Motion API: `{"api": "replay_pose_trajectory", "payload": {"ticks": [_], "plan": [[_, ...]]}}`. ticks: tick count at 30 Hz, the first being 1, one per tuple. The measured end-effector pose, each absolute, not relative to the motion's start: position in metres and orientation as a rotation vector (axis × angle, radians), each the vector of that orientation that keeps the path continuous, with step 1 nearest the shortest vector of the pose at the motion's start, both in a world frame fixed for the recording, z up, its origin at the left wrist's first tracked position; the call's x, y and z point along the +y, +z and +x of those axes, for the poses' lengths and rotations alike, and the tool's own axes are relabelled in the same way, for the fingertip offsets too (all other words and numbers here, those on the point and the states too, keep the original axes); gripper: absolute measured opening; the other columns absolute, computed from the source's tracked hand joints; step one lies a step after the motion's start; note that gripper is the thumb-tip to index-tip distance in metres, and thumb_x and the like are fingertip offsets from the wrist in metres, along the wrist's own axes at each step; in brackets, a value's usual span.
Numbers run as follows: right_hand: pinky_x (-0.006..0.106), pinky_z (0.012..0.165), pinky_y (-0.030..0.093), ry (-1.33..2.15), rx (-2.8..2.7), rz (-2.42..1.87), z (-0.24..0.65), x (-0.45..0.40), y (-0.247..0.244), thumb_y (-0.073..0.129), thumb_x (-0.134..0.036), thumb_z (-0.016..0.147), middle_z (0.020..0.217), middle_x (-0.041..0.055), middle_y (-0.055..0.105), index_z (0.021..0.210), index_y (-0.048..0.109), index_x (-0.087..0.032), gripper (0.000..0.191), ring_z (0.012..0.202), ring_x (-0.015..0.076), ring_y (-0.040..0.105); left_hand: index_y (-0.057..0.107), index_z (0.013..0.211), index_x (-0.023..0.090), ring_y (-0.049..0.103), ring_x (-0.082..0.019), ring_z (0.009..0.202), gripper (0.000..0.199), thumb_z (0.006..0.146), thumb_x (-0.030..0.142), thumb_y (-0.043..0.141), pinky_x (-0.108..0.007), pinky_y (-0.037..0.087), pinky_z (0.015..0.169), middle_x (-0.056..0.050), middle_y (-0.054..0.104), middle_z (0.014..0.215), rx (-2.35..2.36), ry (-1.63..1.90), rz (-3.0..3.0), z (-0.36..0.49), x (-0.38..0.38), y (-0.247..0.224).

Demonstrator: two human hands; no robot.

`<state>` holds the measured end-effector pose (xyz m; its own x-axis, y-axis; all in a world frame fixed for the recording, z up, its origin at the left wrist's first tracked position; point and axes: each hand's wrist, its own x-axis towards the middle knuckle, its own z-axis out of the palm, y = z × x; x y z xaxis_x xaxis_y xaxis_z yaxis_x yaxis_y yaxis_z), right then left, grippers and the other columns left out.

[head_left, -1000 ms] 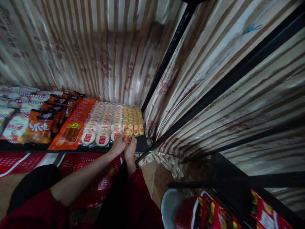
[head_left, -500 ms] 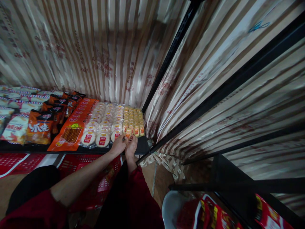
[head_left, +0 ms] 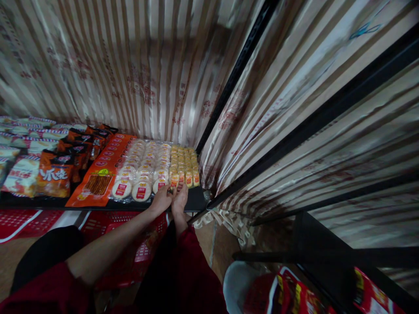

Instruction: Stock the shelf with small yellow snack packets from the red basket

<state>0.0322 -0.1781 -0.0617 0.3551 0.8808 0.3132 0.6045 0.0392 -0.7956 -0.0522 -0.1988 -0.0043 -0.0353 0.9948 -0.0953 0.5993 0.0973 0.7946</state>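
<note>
My left hand (head_left: 162, 201) and my right hand (head_left: 180, 200) meet at the shelf's front edge, their fingers curled and pressed close together. Between the fingertips is the lower end of a small yellow snack packet (head_left: 174, 179) with a red-and-white label, at the front of its row. Part of it is hidden by the fingers. Behind and right of it stand rows of matching yellow packets (head_left: 185, 158). Just left of my hands lie columns of round white cakes (head_left: 141, 190) in clear wrappers with red labels.
Further left on the black shelf (head_left: 196, 199) are a flat orange snack bag (head_left: 94, 183) and orange pouches (head_left: 55, 174). Red baskets (head_left: 121, 218) stand below. Black metal posts (head_left: 235, 74) and a striped curtain (head_left: 147, 65) border the shelf. Red packages (head_left: 297, 292) lie at lower right.
The yellow packet at my fingertips has moved slightly back and left, into line with its row. My hands have shifted slightly left. The view has tilted a little.
</note>
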Motion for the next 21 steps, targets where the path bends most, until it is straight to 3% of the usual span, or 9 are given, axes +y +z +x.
{"api": "replay_pose_trajectory", "payload": {"ticks": [14,21], "plan": [[0.026,0.080,0.040,0.406,-1.423,-1.678,0.035,-0.184,-0.051,0.041,-0.013,0.081,0.098,0.0091,0.056,0.107,0.055,-0.013,0.029,0.089,0.0170,0.052,0.052,0.120,0.003,0.052,-0.018,0.114,0.046,0.075,0.004,0.044,-0.027,0.036,0.101,-0.016,0.057,0.123,1.736,0.754,1.623,-0.050,-0.197,-0.008],[0.030,0.078,0.044,0.387,-1.373,-1.679,0.037,-0.180,-0.059,0.046,-0.017,0.079,0.096,0.0109,0.056,0.100,0.055,-0.014,0.023,0.090,0.0196,0.053,0.059,0.111,0.012,0.054,-0.018,0.111,0.040,0.074,0.004,0.045,-0.031,0.039,0.098,-0.012,0.061,0.117,1.728,0.790,1.663,-0.047,-0.203,0.000]]}}
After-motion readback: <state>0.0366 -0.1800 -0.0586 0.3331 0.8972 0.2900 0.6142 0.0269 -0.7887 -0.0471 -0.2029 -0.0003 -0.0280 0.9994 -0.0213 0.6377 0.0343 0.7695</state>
